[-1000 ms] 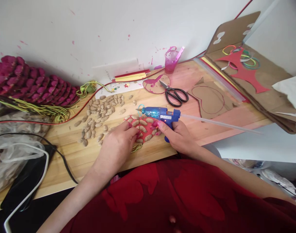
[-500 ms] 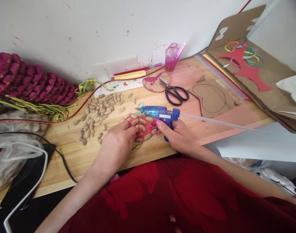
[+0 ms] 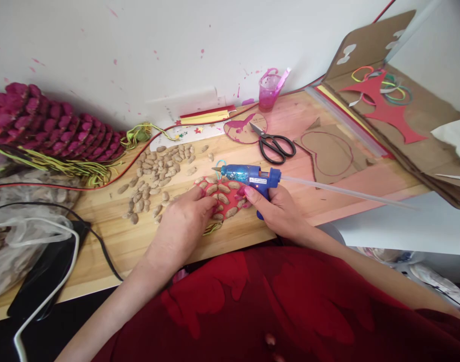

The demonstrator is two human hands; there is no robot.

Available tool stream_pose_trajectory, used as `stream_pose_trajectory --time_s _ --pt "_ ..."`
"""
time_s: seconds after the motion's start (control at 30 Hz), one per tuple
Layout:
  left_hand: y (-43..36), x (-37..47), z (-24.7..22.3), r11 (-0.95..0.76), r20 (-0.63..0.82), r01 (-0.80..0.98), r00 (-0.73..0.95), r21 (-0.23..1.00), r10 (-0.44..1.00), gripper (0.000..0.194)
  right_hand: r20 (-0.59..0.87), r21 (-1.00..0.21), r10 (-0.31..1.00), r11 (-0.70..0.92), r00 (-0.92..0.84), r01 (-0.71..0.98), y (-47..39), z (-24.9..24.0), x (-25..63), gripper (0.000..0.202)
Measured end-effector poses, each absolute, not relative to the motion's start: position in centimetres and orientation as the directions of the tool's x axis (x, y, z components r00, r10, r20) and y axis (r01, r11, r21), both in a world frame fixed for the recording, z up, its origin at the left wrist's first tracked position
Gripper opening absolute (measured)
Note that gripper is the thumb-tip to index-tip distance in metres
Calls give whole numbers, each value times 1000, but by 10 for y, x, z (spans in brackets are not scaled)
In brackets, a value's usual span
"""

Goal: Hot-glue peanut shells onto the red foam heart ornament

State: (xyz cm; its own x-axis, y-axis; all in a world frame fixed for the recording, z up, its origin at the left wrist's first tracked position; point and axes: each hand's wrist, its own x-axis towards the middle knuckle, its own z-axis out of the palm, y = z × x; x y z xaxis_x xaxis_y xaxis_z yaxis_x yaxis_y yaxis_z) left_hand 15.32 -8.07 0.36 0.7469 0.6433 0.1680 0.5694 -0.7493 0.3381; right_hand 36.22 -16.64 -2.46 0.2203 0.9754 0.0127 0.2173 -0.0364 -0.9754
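My right hand [image 3: 284,213] is wrapped around the handle of a blue hot glue gun [image 3: 243,173]. A long clear glue stick [image 3: 339,189] sticks out of its back, and the nozzle points left. Below the gun lies a red piece studded with peanuts [image 3: 223,198], with a light blue loop [image 3: 219,164] at its top edge. My left hand [image 3: 188,213] is closed at the left side of this piece, thumb and fingertips against it. Those fingers hide part of the piece and whatever may be between them. Right fingertips come close to its right edge.
Loose peanuts [image 3: 160,168] spread across the table on the left. Black-handled scissors [image 3: 275,147] rest by a cardboard heart [image 3: 245,128]. Behind stands a pink cup [image 3: 268,95]. A cardboard box [image 3: 437,151] is at right; cables [image 3: 101,246] and a plastic bag [image 3: 22,261] lie at left.
The view has shifted slightly, so the table's things appear a little further right. Both hands, the glue gun and the peanut-studded piece keep nearly the same pose.
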Motion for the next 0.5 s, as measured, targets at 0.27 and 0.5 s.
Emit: stream_pose_trajectory --time_s 0.27,0.5 --pt "-81 140 4 -721 243 573 692 389 680 23 28 -975 974 -24 227 221 -166 -21 361 39" --pt "-85 150 -1 -809 319 527 744 259 587 22 48 -973 973 -6 228 230 -165 -23 361 37"
